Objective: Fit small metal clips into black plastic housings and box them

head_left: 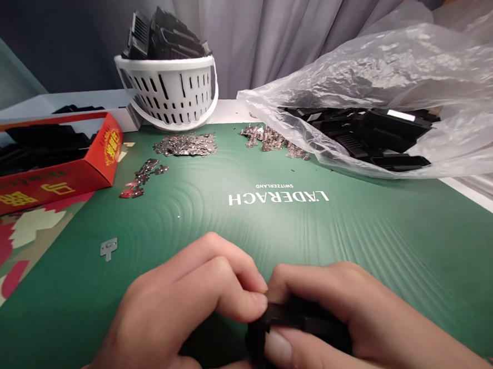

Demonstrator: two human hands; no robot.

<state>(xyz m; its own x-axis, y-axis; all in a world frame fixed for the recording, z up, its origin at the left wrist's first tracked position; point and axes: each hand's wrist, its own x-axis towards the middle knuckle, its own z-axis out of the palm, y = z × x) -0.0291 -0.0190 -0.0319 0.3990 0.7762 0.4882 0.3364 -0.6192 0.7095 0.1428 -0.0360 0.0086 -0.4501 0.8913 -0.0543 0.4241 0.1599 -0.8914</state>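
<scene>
A black plastic part (300, 321) is gripped between my two hands at the bottom of the view. My right hand (359, 319) wraps round it, with the thumb lying along its near face. The fingertips of my left hand (181, 303) are pinched at the part's left end; anything small between them is hidden. A single metal contact plate (109, 248) with a tab lies flat on the green mat (177, 219), left of my left hand. Beyond it lies a small cluster of similar metal plates (140, 181).
At the back stands a white basket (172, 91) heaped with black plastic parts. A red box (101, 159) at left and a clear plastic bag (445, 68) at right hold more. Two metal heaps, one flat (186, 144), one spring-like (270, 138), lie between them.
</scene>
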